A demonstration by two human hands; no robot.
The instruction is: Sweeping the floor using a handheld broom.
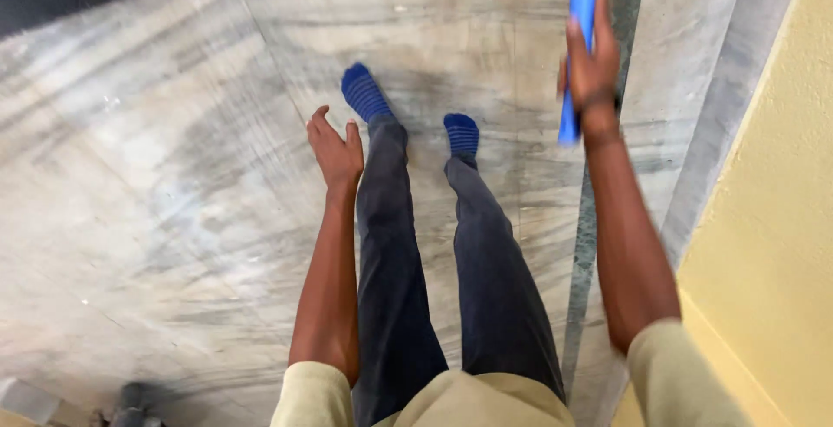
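My right hand (592, 64) grips a long blue pole (579, 10) that runs up out of the top of the view, its lower end showing below my wrist. My left hand (334, 149) hangs beside my left leg, fingers loosely apart, holding nothing. I am standing on a grey marble floor (156, 219) in dark trousers and blue striped socks (364, 93), looking straight down at my legs.
A yellow wall (772, 219) runs along the right side, edged by a dark floor strip (583, 262). A dark area lies at the top left. A small dark object (130, 401) sits at the bottom left edge.
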